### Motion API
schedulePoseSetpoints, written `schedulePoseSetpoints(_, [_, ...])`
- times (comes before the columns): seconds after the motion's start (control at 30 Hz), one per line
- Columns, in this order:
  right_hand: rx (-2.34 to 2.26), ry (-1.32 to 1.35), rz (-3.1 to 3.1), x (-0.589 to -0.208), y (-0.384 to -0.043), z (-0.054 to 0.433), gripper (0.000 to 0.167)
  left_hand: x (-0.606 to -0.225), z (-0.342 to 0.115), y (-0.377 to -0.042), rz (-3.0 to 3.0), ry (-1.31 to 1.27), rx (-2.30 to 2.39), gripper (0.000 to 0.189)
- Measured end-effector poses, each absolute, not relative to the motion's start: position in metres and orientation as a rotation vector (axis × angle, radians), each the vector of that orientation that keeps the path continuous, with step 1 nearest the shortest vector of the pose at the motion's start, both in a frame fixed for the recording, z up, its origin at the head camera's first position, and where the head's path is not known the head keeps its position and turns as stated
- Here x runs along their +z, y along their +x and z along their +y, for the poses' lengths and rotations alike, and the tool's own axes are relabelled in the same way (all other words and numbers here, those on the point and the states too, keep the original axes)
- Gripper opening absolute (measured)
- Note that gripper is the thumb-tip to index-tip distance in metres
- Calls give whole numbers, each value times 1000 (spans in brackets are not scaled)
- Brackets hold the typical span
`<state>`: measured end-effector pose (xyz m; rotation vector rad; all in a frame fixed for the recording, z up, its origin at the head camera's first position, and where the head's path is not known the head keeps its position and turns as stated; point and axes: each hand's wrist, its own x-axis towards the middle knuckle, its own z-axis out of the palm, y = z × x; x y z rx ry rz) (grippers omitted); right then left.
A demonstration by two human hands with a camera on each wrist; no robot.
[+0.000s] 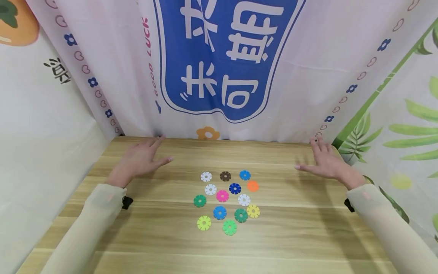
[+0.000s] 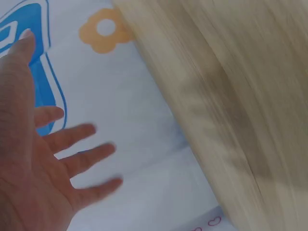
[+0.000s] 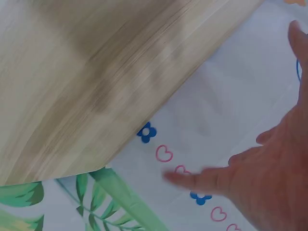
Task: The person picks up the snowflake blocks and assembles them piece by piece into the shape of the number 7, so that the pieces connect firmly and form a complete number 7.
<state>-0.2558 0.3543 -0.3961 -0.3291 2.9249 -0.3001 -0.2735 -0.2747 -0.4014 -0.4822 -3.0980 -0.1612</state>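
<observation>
My left hand [image 1: 138, 160] is spread, fingers apart, and so is my right hand [image 1: 326, 163]. The flat notched discs [image 1: 222, 199], in mixed colours, lie loosely grouped near the middle of the worktop [image 1: 154, 239]. From them, my left sits at ten o'clock and my right at two, both well apart; the printed cloth [image 1: 297, 114] hangs at twelve.

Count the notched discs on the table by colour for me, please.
White discs: 3
Light blue discs: 2
Dark green discs: 2
Dark blue disc: 1
Bright green disc: 1
Yellow-green disc: 1
Yellow disc: 1
Orange disc: 1
Pink disc: 1
Brown disc: 1
Total: 14
</observation>
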Motion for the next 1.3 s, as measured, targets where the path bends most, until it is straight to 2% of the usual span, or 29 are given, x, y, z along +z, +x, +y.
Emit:
schedulePoseSetpoints(0.07, [-337, -371, 2936, -397, -254, 350, 129, -402, -272, -270, -3055, -549, -185, 100])
schedulePoseSetpoints(0.17, [-405, -428, 2943, -398, -250, 340, 122, -405, -269, -266, -2982, -633, -261, 79])
schedulePoseSetpoints(0.23, [-424, -469, 2954, -398, -247, 331, 110, -408, -265, -262, -2930, -677, -324, 62])
schedulePoseSetpoints(0.4, [-495, -597, 2963, -410, -237, 311, 67, -415, -253, -249, -2901, -717, -535, 30])
schedulePoseSetpoints(0.47, [-546, -628, 2934, -417, -234, 301, 58, -419, -248, -242, -2919, -714, -610, 19])
schedulePoseSetpoints(0.57, [-674, -638, 2855, -425, -231, 285, 55, -424, -240, -234, -2946, -705, -734, 7])
schedulePoseSetpoints(0.9, [-877, -617, 2747, -449, -224, 245, 45, -445, -210, -215, -2965, -860, -932, 9])
schedulePoseSetpoints(1.3, [-1006, -575, 2714, -465, -225, 218, 43, -458, -189, -192, -3122, -833, -868, 40])
